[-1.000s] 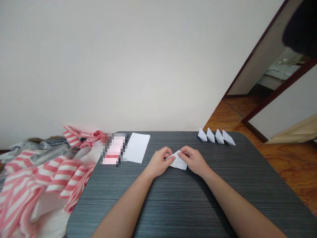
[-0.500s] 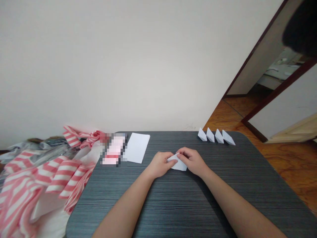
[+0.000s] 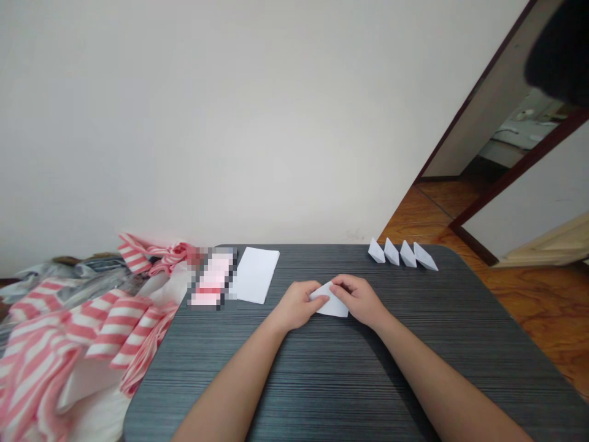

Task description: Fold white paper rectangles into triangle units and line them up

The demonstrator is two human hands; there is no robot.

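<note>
Head view, as I watch remotely: left hand (image 3: 297, 305) and right hand (image 3: 362, 302) both closed on folded white paper (image 3: 335, 307), thumbs uppermost, one hand at either side; paper sits inward from middle of far edge of bench (image 3: 322, 380), whether touching surface I cannot tell. Near far right corner: four folded paper pieces (image 3: 392, 252) in row along far edge. Near far left corner: flat white rectangular paper (image 3: 256, 274), just beside pixelated pinkish item (image 3: 213, 276). Beyond left edge: heaped striped cloth (image 3: 117, 322), pink and white
</note>
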